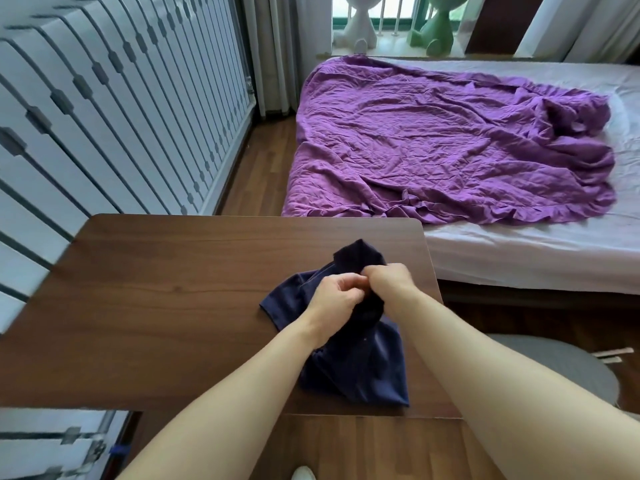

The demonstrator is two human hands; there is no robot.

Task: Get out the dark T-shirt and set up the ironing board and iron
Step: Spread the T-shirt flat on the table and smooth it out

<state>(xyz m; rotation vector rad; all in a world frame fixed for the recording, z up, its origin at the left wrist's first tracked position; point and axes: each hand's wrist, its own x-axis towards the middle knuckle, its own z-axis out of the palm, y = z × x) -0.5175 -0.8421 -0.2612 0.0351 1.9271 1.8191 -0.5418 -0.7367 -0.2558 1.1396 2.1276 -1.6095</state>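
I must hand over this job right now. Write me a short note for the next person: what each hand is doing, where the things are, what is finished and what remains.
Left hand: closed in a grip on the dark T-shirt near its upper part.
Right hand: also pinching the shirt fabric, right beside the left hand.
T-shirt: out, lying bunched on the brown table, toward its right side, not spread flat.
Ironing board and iron: not in view.
Done: shirt is out.
Left: bring and set up the board and iron.
Nearby: bed with purple blanket beyond the table.
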